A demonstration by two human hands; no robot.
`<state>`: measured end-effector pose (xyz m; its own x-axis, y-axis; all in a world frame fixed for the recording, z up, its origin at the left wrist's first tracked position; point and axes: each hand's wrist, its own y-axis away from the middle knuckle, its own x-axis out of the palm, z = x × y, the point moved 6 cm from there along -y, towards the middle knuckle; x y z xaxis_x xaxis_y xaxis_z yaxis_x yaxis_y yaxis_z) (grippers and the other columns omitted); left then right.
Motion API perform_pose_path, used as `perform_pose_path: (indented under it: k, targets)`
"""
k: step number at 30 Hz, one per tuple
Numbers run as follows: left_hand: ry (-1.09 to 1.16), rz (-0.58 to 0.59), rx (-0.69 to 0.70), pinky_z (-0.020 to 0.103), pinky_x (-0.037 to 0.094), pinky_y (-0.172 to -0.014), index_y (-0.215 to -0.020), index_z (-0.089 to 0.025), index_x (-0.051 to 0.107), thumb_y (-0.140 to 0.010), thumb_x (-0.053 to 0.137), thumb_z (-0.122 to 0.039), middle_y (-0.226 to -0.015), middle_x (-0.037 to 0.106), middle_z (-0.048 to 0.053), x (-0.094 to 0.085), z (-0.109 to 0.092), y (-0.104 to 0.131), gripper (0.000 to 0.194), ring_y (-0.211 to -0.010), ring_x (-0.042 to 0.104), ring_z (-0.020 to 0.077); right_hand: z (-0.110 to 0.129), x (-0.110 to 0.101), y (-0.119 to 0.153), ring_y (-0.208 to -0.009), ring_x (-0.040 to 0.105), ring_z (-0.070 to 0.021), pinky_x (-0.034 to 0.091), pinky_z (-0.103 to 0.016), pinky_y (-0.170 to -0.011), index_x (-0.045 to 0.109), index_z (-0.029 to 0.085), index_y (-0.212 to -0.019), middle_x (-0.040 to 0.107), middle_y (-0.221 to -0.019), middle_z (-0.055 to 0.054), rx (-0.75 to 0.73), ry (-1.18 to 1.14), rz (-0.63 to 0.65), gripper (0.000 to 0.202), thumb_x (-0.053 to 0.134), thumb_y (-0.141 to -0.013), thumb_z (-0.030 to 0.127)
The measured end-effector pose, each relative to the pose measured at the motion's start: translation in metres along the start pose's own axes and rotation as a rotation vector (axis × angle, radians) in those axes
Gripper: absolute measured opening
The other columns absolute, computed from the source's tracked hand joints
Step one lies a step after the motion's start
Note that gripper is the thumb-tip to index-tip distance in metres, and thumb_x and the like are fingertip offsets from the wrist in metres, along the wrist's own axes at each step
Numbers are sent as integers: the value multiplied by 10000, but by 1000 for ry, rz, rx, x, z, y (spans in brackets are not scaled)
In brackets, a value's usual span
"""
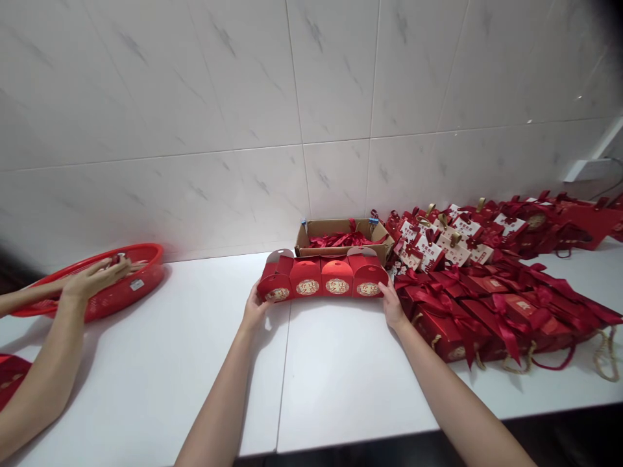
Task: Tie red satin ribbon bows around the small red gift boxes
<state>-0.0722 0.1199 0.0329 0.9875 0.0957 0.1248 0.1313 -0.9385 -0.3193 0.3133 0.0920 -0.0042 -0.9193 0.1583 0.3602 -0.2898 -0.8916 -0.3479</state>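
Several red gift boxes [322,279] with round gold emblems stand side by side in a row on the white table, their rounded top flaps raised. My left hand [256,307] grips the left end of the row, and my right hand [392,305] grips the right end, so the boxes are held between the two. Directly behind them is an open cardboard box [335,228] with dark red ribbons [335,240] inside.
Finished-looking red boxes with ribbon bows [501,305] and small tagged boxes [455,243] crowd the right side. At the left, another person's hands [100,279] reach over a red plastic basket [121,292]. A tiled wall [243,188] runs behind the table [214,363].
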Motion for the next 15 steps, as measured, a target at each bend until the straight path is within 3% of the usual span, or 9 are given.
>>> perform_pose_path:
  k: [7, 12, 15]
  targets:
    - [-14, 2, -19, 463, 377, -995, -1145, -206, 559, -544, 760, -230, -1189, 596, 98, 2, -7, 1, 634, -1180, 480, 333, 1, -1, 1, -1317, 335, -193, 212, -399, -1124, 402, 270, -1343, 435, -1378, 2, 15, 19, -23, 604, 527, -777, 439]
    - [-72, -101, -119, 481, 405, -925, -1025, -259, 597, -556, 670, -122, -1031, 638, 58, -7, 9, 5, 494, -1059, 551, 299, -5, 1, 7, -1175, 484, -227, 308, -414, -1073, 381, 288, -1353, 525, -1285, -29, 127, 143, -86, 709, 616, -685, 314]
    - [-32, -93, -107, 455, 420, -923, -1077, -299, 579, -550, 583, -91, -1115, 613, 35, -14, 17, 4, 567, -1107, 524, 282, -2, -2, 7, -1206, 452, -218, 275, -412, -1091, 367, 307, -1362, 461, -1352, -8, 120, 172, -100, 751, 574, -643, 240]
